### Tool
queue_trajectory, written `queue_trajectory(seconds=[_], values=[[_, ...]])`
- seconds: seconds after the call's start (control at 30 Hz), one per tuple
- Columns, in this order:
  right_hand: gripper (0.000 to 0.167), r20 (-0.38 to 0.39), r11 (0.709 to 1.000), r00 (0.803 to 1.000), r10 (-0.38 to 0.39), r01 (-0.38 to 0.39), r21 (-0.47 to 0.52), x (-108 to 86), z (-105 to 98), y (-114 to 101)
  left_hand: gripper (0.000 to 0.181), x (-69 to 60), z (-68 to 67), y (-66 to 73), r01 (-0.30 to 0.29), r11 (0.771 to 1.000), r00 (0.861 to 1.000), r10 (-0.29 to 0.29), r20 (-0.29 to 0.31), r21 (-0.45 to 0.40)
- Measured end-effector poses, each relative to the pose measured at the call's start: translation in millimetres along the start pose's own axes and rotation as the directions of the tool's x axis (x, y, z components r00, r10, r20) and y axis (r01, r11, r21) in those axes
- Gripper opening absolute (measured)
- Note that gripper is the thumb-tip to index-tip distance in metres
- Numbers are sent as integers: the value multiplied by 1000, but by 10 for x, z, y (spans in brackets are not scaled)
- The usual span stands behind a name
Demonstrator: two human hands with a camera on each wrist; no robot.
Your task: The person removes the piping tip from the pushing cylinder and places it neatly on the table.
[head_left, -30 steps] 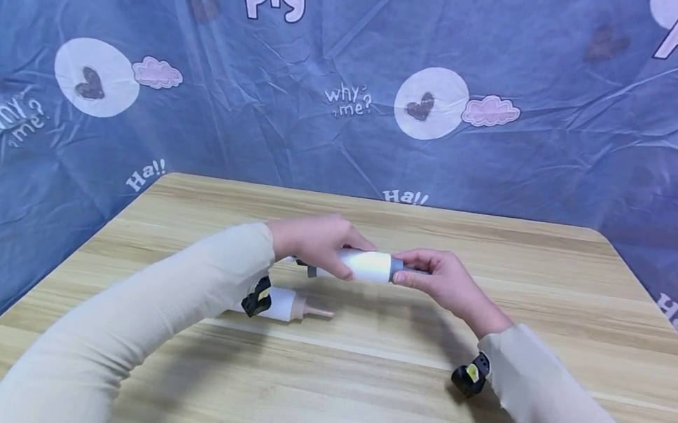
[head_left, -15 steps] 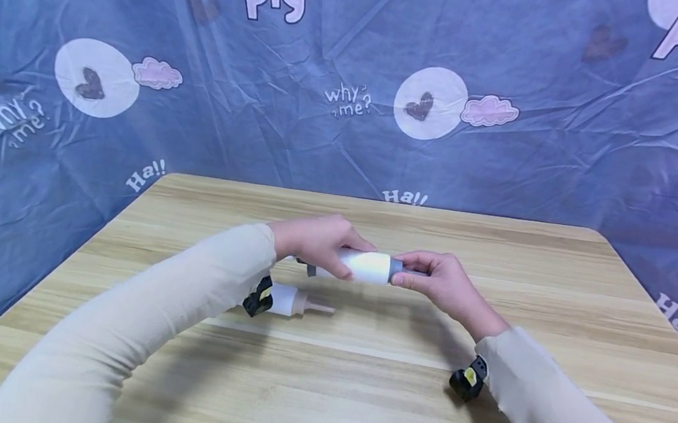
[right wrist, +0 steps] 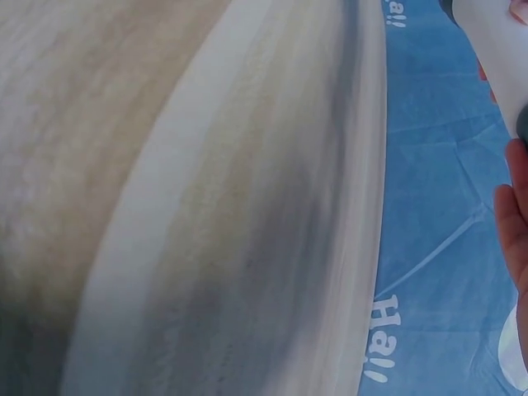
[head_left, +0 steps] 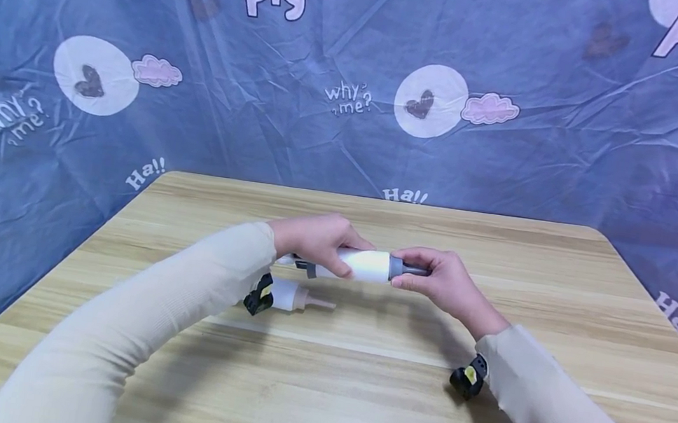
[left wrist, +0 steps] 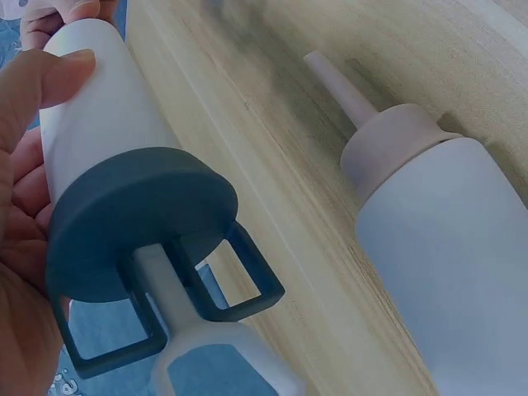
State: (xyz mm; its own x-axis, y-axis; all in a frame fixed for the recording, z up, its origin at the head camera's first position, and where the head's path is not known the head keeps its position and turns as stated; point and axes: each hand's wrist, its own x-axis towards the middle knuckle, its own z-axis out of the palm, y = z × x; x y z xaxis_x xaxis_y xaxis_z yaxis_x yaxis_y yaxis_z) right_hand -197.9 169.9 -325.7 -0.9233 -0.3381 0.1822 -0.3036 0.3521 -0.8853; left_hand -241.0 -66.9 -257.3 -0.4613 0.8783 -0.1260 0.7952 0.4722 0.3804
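Up off the table [head_left: 323, 393], gripped in two places! Left hand [head_left: 322, 241] wrapped round the white barrel [head_left: 370, 265]; right hand [head_left: 447, 281] pinching the grey cap [head_left: 395, 268], right beside the slim nozzle [head_left: 415, 271]. Over to position: beyond the lying bottle [head_left: 286, 294], raised higher and reaching further right, nozzle pointing rightward like the bottle's own spout [left wrist: 340, 91].

Technique, then! Best, judging by this hold, to steady the barrel with the left and leave any fine work at the cap to the right, cap and barrel in one straight line. Easy on the squeeze, in case of softer walls than expected. Worth watching the dark loops [left wrist: 257, 262] too, near enough to the lying bottle to risk a knock if lowered carelessly.

On to the containers! Barrel opaque, contents impossible to tell. Capped at the back by a dark collar [left wrist: 140, 223], with a pale rod [left wrist: 165, 289] emerging between the loops. Lying bottle equally opaque, on its side, beige cap [left wrist: 392, 153] fitted; again, no telling whether full or empty.
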Motion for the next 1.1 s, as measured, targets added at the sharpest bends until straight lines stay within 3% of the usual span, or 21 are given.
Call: queue_trajectory(seconds=[0.3, 0.57, 1.1], values=[[44, -15, 1000, 1000, -18, 18, -23, 3, 18, 26, 54, 9, 7, 2, 21, 1000, 1000, -21, -3, -4], [56, 23, 999, 1000, 16, -17, 32, 8, 26, 49, 53, 10, 22, -28, 43, 999, 999, -43, -17, 11], [47, 47, 995, 995, 82, -85, 50, 18, 22, 66, 56, 15, 41, 11, 54, 996, 999, -54, -10, 71]])
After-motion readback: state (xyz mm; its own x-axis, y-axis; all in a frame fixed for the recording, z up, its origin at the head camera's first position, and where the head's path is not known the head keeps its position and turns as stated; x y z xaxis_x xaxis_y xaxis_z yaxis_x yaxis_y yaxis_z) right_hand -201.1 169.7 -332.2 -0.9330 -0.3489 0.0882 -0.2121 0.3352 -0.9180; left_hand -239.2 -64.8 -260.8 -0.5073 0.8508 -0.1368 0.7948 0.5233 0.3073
